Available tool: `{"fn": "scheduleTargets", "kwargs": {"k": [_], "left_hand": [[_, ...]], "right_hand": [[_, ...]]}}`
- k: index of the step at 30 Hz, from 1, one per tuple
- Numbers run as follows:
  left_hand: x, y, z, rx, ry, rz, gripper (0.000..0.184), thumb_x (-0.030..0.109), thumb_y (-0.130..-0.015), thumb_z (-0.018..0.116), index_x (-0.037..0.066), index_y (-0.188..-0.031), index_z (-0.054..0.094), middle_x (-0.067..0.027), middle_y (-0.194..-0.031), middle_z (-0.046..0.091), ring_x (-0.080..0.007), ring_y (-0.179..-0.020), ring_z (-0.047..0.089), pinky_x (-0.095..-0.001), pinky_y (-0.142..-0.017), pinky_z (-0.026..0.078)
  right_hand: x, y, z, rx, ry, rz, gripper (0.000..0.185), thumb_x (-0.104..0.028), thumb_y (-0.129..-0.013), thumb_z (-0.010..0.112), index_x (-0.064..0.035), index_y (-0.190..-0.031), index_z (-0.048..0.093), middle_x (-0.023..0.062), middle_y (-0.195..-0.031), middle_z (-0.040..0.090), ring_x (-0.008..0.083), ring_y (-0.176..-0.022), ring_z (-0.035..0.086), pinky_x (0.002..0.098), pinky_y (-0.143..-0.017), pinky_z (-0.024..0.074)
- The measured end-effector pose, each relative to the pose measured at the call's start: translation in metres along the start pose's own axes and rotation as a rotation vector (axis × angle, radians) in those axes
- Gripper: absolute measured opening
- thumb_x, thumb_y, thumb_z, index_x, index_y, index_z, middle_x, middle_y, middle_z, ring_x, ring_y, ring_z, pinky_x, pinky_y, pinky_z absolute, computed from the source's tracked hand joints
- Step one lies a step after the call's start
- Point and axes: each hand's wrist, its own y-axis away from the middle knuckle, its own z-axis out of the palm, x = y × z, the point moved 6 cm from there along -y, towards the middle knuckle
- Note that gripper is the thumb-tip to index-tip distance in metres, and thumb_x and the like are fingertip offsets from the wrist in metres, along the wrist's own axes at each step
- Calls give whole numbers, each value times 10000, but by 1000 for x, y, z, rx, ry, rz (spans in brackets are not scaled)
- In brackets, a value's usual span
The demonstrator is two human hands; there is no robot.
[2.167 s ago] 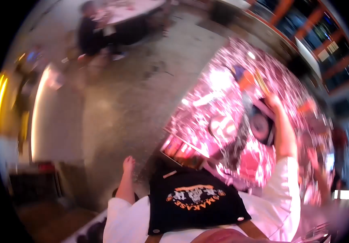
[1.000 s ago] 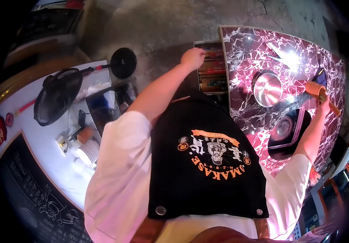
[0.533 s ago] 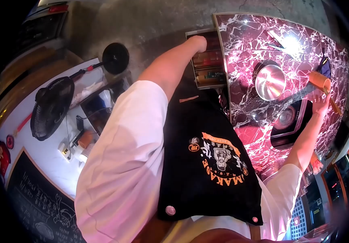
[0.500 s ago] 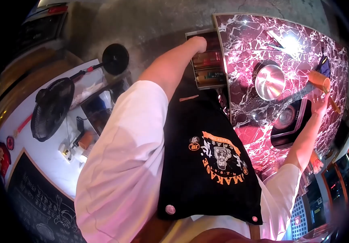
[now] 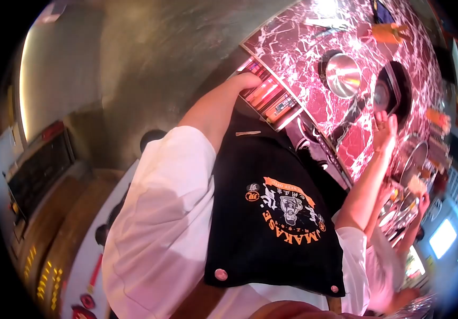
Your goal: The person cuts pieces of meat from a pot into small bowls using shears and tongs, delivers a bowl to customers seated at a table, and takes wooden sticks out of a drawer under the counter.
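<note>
My left hand [image 5: 248,81] reaches over the open drawer [image 5: 289,120] under the marbled counter [image 5: 292,61]; its fingers are hidden behind the hand. Red and orange packages [image 5: 280,106] lie in rows in that drawer. Over the counter, my right hand [image 5: 384,132] is open and empty, fingers spread, close to the near edge of a black rounded appliance [image 5: 402,95]. A shiny metal bowl [image 5: 343,75] stands between the drawer and this appliance. Farther back lies an orange cup [image 5: 388,33], apart from both hands.
At the right, a co-worker's pink-lit sleeve [image 5: 383,266] and arms are near a metal pot [image 5: 414,159] and other cookware. A white side table [image 5: 88,244] is at the lower left, with a dark round object [image 5: 152,139] beyond it.
The view has turned, so the counter now slants. My right hand has moved from the orange cup towards me, beside the black appliance. My left hand is still at the drawer.
</note>
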Motion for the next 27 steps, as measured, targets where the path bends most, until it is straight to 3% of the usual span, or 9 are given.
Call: {"fn": "scheduleTargets", "kwargs": {"k": [3,6,7,11,15,17,20,21,27], "left_hand": [[22,33,-10,6,-238,-58,239,192,-760,612,11,-911,651,-108,-828,634,-199,-681,607,-343,-590,481],[15,30,-4,-124,-148,-84,240,210,-780,633,7,-908,626,-80,-814,605,-180,-658,583,-348,-565,473],[13,29,-1,-134,-23,-79,245,213,-786,637,3,-912,624,-78,-816,602,-179,-653,578,-348,-559,472],[13,27,-3,-33,-276,15,348,280,-827,687,-40,-947,625,-82,-802,583,-182,-657,573,-348,-550,489],[23,46,-11,-64,-395,-27,291,227,-853,666,-30,-983,619,-96,-835,617,-196,-682,609,-358,-552,512],[27,72,-14,-158,137,-71,265,192,-876,634,-12,-1042,599,-119,-861,642,-217,-716,646,-386,-587,546],[0,86,-32,-229,176,-210,270,168,-896,604,-4,-1100,561,-147,-887,651,-251,-745,664,-404,-648,570],[-9,95,-32,-314,242,-299,276,167,-900,599,-10,-1108,552,-153,-901,650,-258,-755,664,-404,-662,572],[-40,129,-28,-384,340,-372,336,208,-925,558,-6,-1180,511,-193,-1005,646,-296,-880,668,-403,-748,570]], "right_hand": [[39,85,5,45,-35,76,663,-326,-934,533,-67,-1446,200,199,-1387,411,353,-1266,426,531,-1066,266],[91,141,6,53,-53,185,621,-347,-945,502,-45,-1434,267,174,-1399,419,331,-1270,429,479,-1071,265],[100,158,15,61,-59,223,590,-310,-945,509,-44,-1424,291,167,-1367,461,321,-1234,465,457,-1046,315],[146,199,44,25,-93,351,486,-238,-916,583,-34,-1331,431,132,-1249,563,258,-1131,548,387,-935,418],[181,221,82,-51,-10,446,399,-250,-928,578,-69,-1272,491,103,-1206,592,214,-1066,572,345,-876,427],[194,226,108,-122,5,471,374,-245,-936,567,-63,-1257,500,86,-1174,608,167,-1005,592,300,-824,450],[212,229,152,-247,-28,512,353,-194,-935,567,-40,-1247,505,66,-1104,634,110,-907,608,227,-736,469],[218,228,167,-281,12,513,350,-196,-927,578,-36,-1231,516,59,-1079,639,109,-895,608,231,-737,470],[264,204,253,-415,185,578,330,-236,-910,603,-59,-1182,546,38,-1000,641,100,-823,610,237,-663,473]]}}
